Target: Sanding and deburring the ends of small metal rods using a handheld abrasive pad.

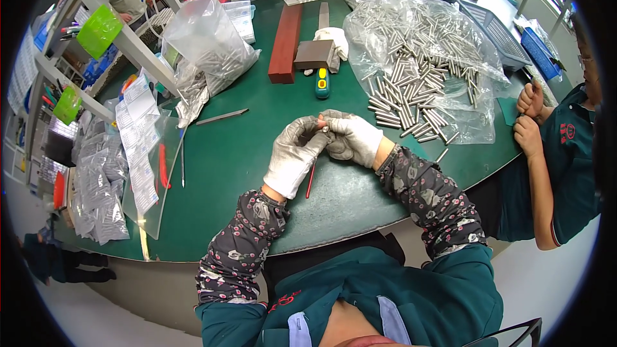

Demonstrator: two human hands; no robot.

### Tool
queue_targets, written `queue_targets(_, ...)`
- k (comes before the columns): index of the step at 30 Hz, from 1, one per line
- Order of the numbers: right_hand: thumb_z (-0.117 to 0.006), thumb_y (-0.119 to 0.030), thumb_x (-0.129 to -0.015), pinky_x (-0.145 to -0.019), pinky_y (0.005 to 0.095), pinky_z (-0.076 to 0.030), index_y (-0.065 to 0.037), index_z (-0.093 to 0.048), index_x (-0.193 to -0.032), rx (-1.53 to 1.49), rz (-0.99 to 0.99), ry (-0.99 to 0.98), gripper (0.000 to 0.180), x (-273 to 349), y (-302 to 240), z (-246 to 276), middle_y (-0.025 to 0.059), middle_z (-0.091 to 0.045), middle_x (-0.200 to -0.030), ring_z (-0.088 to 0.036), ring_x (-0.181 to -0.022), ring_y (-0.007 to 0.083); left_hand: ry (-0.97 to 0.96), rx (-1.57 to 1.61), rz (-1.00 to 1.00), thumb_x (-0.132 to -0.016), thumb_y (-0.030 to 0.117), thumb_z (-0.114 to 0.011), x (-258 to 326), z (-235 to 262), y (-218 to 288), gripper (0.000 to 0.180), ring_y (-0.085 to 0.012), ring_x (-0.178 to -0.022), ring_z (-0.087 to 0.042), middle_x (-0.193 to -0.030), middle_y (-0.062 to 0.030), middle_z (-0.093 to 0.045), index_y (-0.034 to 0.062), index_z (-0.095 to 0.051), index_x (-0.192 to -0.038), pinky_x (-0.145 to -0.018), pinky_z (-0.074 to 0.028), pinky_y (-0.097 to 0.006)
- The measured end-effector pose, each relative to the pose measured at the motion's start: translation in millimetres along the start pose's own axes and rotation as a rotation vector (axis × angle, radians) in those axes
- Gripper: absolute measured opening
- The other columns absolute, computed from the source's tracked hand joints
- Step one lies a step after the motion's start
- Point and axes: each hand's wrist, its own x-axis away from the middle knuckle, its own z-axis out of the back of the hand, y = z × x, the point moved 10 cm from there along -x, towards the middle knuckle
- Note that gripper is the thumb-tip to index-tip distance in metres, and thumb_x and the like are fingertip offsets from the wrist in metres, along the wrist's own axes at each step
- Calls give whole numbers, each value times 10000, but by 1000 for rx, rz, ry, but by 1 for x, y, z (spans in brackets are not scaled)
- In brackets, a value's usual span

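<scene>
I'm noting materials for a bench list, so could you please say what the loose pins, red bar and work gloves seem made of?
Pins: probably steel, smooth, given their silvery glints. Red bar: perhaps painted metal or wood; its opaque colour hides which. Work gloves: likely cloth, matte, soiled grey, creasing softly.

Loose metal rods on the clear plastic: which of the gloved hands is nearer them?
Right. The right hand is left of the loose metal rods, and lower in view; the left hand is farther left, beyond the right one.
</scene>
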Motion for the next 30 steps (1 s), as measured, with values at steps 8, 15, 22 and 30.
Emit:
queue_targets(8,-518,-192,-864,-346,164,-223,-120,-478,-930,253,129,287,106,8,-22,8,-32,-445,-633,-369,-451,38,94,-47,-20,-773,6,-619,-1,14,-7,239,-98,-758,-578,-878,-42,-609,14,-571,-1007,-663,-467,-202)
queue_targets(15,-583,-212,-797,-603,340,-451,-69,-540,-803,1700,612,528,150,29,-76,-27,83,-577,-714,-582,-691,248,-62,-1191,-308,-658,212,-680,23,-8,28,370,-267,-894,-528,-943,-88,-582,93,-609,-1002,-798,-433,-389)
queue_targets(22,-510,-140,-759,-578,373,-461,-89,-497,-764,2104,718,264,53,14,-49,-59,78,-575,-721,-587,-687,273,-129,-1320,-290,-700,241,-641,25,-16,14,250,-243,-818,-547,-826,-56,-572,125,-640,-921,-700,-444,-380)
queue_targets(30,-483,-92,-756,-577,387,-456,-100,-510,-798,2104,643,281,51,13,-46,-54,85,-560,-692,-578,-683,286,-103,-1425,-336,-733,220,-611,27,-20,12,200,-225,-764,-557,-776,-54,-569,107,-636,-897,-649,-444,-360)
